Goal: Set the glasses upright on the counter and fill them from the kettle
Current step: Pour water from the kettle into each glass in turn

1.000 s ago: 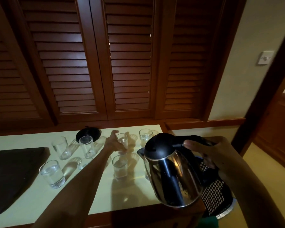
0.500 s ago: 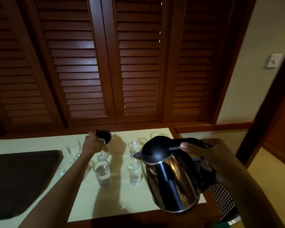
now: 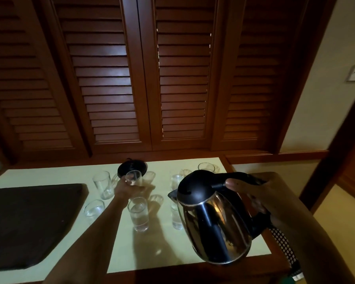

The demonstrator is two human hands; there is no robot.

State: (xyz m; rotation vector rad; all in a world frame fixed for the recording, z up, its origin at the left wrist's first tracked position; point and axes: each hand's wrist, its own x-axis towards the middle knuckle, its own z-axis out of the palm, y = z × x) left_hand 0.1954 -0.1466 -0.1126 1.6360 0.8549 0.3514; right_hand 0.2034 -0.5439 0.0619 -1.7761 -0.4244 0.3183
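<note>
Steel kettle (image 3: 213, 222) hung at near right above the desk (image 3: 49, 177), grip of the right hand (image 3: 260, 193) curled round its handle | grip of the left hand (image 3: 127, 188) held a clear glass (image 3: 133, 177) at far centre, beside the black kettle base (image 3: 139, 168) | risk: kettle swinging leftward could topple the crowded filled glasses (image 3: 138, 214).

The room is dim and brownish. The pale table (image 3: 193, 249) is the brightest part, and the wall (image 3: 324, 99) on the right glows softly. Light seems to come from behind and to the left, because the left arm (image 3: 90, 232) and the glasses (image 3: 138, 214) throw soft shadows forward and to the right. The shiny kettle (image 3: 215, 226) shows small bright glints. Tiny dots of light peek through the wooden shutters (image 3: 184, 78). The dark mat (image 3: 29, 222) looks nearly black. The shutters lean and bend near the edges. Everything looks a bit soft.
</note>
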